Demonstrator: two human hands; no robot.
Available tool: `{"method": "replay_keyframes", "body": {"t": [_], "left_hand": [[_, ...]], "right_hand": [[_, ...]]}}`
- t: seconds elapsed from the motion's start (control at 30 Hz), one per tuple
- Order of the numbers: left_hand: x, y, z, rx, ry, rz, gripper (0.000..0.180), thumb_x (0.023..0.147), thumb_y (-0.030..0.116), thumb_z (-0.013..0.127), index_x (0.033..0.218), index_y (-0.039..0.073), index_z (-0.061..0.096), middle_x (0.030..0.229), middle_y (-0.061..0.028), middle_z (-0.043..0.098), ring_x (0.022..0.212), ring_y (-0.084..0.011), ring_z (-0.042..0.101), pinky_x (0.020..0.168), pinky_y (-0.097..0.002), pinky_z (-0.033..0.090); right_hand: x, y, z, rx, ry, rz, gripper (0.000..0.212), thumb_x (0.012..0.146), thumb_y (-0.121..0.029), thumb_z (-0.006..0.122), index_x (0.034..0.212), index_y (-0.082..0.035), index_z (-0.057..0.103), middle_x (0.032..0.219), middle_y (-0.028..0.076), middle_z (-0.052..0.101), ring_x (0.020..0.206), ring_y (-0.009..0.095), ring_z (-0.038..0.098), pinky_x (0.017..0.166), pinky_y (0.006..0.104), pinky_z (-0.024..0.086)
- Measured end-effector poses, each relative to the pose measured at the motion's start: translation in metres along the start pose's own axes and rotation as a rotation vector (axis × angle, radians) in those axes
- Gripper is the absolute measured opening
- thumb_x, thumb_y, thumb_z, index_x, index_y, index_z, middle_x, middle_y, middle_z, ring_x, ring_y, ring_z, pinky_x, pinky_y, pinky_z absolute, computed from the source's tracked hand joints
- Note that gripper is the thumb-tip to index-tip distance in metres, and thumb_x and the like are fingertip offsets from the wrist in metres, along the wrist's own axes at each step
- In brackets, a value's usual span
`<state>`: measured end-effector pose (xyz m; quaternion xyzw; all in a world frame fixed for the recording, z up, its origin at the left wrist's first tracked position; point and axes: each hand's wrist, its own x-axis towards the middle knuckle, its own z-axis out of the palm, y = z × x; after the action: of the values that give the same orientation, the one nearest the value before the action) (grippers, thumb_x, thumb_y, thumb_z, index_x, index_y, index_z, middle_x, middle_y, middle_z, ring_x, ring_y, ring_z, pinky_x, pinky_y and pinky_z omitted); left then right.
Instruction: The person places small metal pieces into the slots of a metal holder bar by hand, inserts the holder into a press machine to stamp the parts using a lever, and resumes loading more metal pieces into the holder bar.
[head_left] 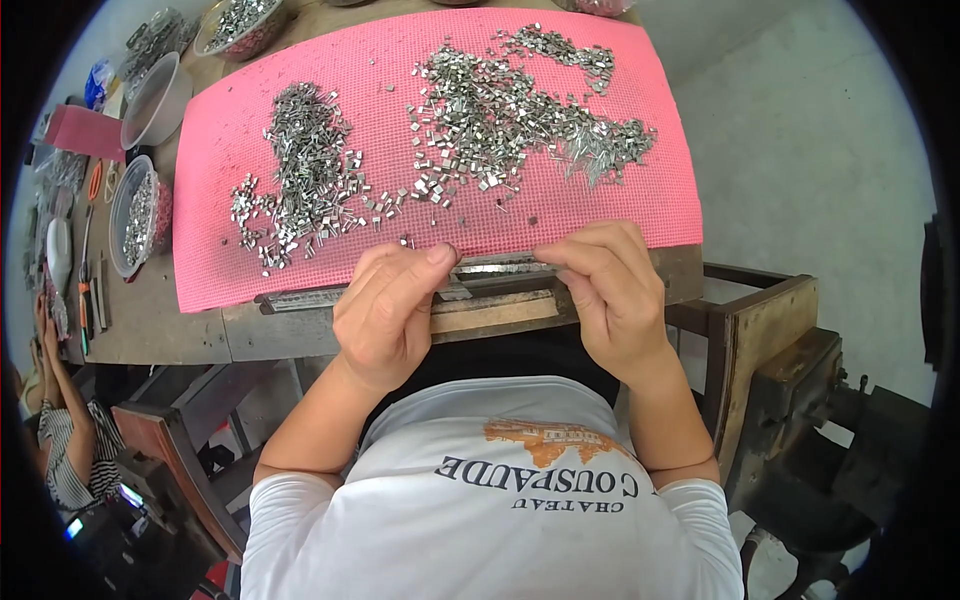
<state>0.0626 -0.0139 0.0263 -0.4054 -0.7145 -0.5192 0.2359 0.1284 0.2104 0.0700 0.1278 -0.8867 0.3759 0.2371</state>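
Note:
My left hand [385, 310] and my right hand [612, 290] are at the table's front edge, fingers pinched around the two ends of a thin strip of small metal pieces [505, 268]. Its ends are hidden by my fingers. Just below the strip lies a pale wooden bar [495, 311], and a long metal rail [305, 300] runs out to the left from behind my left hand. Beyond my hands, small silvery metal pieces lie in a left heap [305, 160] and a larger middle heap [470, 120] on a pink textured mat [390, 90].
Plastic tubs of metal pieces stand left of the mat, including a near tub [145, 215] and an emptier-looking bowl [158, 100]. Pliers [85, 280] and other tools lie farther left. Another person's arms [68, 390] show at far left. A dark machine [790, 400] stands at right.

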Motion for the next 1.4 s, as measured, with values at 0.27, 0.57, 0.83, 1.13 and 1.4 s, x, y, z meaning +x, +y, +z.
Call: {"method": "replay_keyframes", "body": {"t": [0.27,0.57,0.83,1.13,1.4], "left_hand": [[-0.001,0.008,-0.004,-0.002,0.006,-0.066,0.053,0.079,-0.015,0.075,0.129,-0.003,0.061,0.096,-0.0157,0.076,0.078,-0.0277,0.072,0.077,-0.0388,0.056],[-0.002,0.012,-0.002,-0.008,-0.046,-0.035,0.052,0.075,-0.011,0.078,0.125,-0.003,0.065,0.085,-0.0087,0.070,0.072,-0.0249,0.067,0.072,-0.0381,0.053],[0.001,0.011,-0.005,-0.031,-0.136,-0.043,0.055,0.076,-0.010,0.077,0.128,-0.001,0.062,0.094,-0.0126,0.075,0.076,-0.0275,0.070,0.077,-0.0384,0.053],[0.002,0.009,-0.005,0.021,-0.143,-0.018,0.047,0.077,-0.009,0.077,0.122,-0.001,0.068,0.086,-0.0076,0.071,0.075,-0.0232,0.068,0.072,-0.0364,0.052],[-0.001,0.013,-0.007,0.085,-0.147,-0.028,0.045,0.077,-0.011,0.076,0.120,-0.001,0.066,0.087,-0.0113,0.073,0.074,-0.0266,0.069,0.074,-0.0365,0.052]], "right_hand": [[0.036,0.000,-0.022,0.036,0.009,0.118,0.015,0.088,0.004,0.066,0.101,-0.001,0.072,0.090,0.010,0.068,0.082,0.024,0.064,0.075,0.0348,0.050],[0.167,0.084,-0.064,-0.585,0.427,-0.077,0.015,0.089,-0.011,0.070,0.101,-0.003,0.074,0.090,0.012,0.072,0.083,0.029,0.069,0.078,0.0411,0.054],[0.155,0.086,-0.043,-0.473,0.354,0.078,0.027,0.087,-0.018,0.076,0.110,-0.003,0.075,0.091,0.011,0.073,0.081,0.027,0.069,0.077,0.0400,0.056],[0.134,0.103,-0.049,-0.283,0.365,0.330,0.022,0.089,-0.017,0.077,0.103,0.000,0.077,0.088,0.012,0.074,0.072,0.019,0.069,0.070,0.0336,0.057],[0.125,0.123,-0.040,-0.086,0.466,0.471,0.021,0.090,-0.016,0.075,0.102,0.002,0.076,0.082,0.012,0.076,0.071,0.018,0.071,0.071,0.0328,0.057]]}}
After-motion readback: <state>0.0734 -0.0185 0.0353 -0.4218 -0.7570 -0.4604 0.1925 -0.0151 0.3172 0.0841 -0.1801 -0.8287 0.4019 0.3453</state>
